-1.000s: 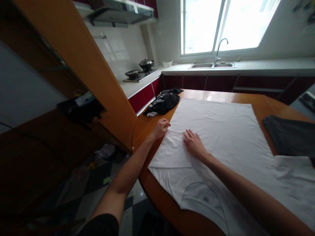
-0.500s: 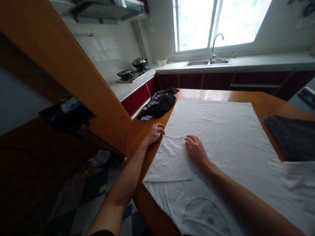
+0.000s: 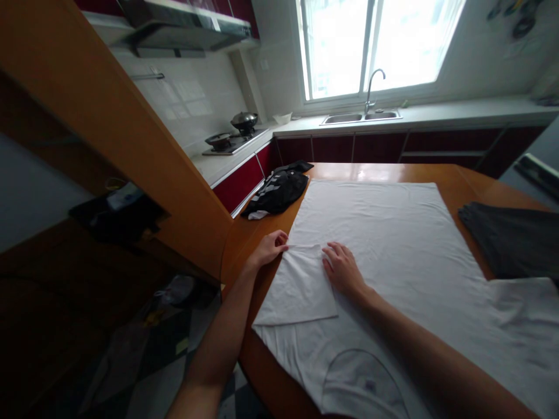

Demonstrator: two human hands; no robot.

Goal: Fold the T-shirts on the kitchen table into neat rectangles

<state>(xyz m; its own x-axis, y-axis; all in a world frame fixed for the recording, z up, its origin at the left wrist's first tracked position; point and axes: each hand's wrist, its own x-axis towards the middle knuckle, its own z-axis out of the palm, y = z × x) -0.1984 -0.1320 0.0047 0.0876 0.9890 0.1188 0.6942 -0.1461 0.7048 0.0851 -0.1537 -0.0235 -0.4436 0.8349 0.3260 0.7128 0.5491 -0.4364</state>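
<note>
A white T-shirt (image 3: 375, 233) lies spread flat on the wooden table, its round neckline toward me. The sleeve (image 3: 301, 288) on the left is folded inward over the body of the shirt. At the shirt's left edge, my left hand (image 3: 271, 247) pinches the upper corner of the folded sleeve between thumb and fingers. My right hand (image 3: 345, 269) rests on the shirt beside the sleeve's inner edge, fingers loosely spread and lightly bent, palm down. The other sleeve (image 3: 524, 302) extends out to the right.
Crumpled black clothing (image 3: 279, 189) lies at the table's far left edge. A folded dark grey garment (image 3: 510, 238) sits on the right of the wooden table (image 3: 375, 170). Beyond are a counter with a sink (image 3: 345, 119) and a stove with pans (image 3: 243, 121). An orange wooden panel (image 3: 144, 116) rises at left.
My left hand has turned and closed its fingers on the sleeve's corner, pulling small creases there. My right hand stays almost in place. The view has shifted slightly.
</note>
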